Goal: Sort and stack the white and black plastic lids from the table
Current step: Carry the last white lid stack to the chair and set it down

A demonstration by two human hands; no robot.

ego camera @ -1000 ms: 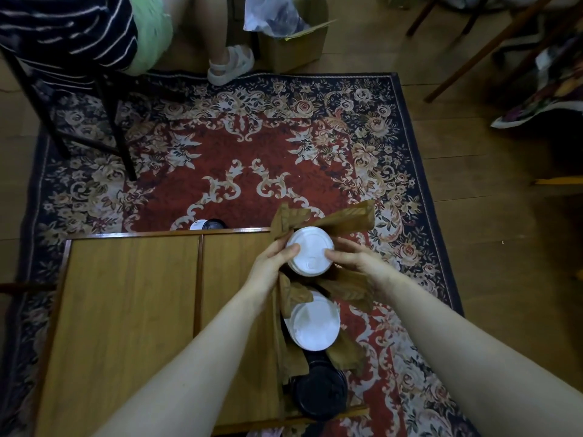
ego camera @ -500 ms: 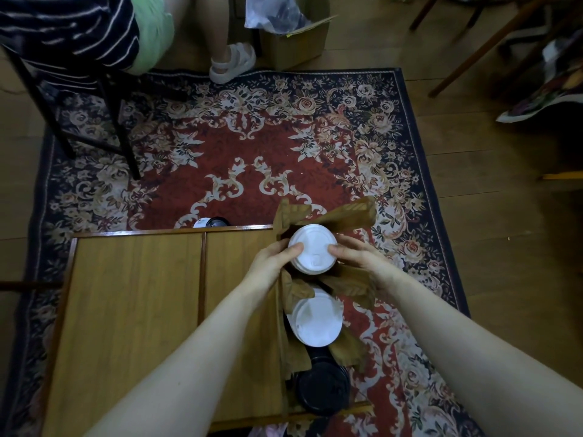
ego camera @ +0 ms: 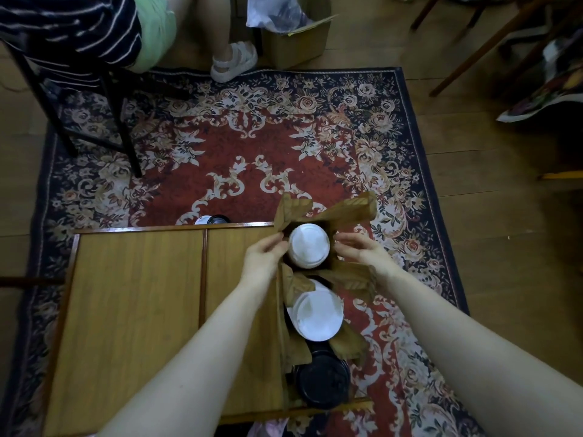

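A brown cardboard box (ego camera: 353,209) with open flaps stands at the right edge of the wooden table (ego camera: 142,310). Its far compartment holds a stack of white lids (ego camera: 309,246). A second white stack (ego camera: 318,313) fills the middle compartment, and black lids (ego camera: 325,381) fill the near one. My left hand (ego camera: 265,257) is just left of the far stack, with its fingertips at the box edge. My right hand (ego camera: 356,247) hovers just right of that stack with relaxed fingers, a small gap away. Neither hand holds a lid.
A white lid (ego camera: 202,219) and a black lid (ego camera: 220,219) lie on the patterned carpet (ego camera: 252,137) just beyond the table's far edge. A seated person's leg with a white sandal (ego camera: 233,63), a black chair (ego camera: 120,121) and a cardboard box (ego camera: 299,42) are farther back.
Both hands held the far white stack by its rim above the box. The stack now sits lower in its compartment, and both hands have let go and drawn slightly apart.
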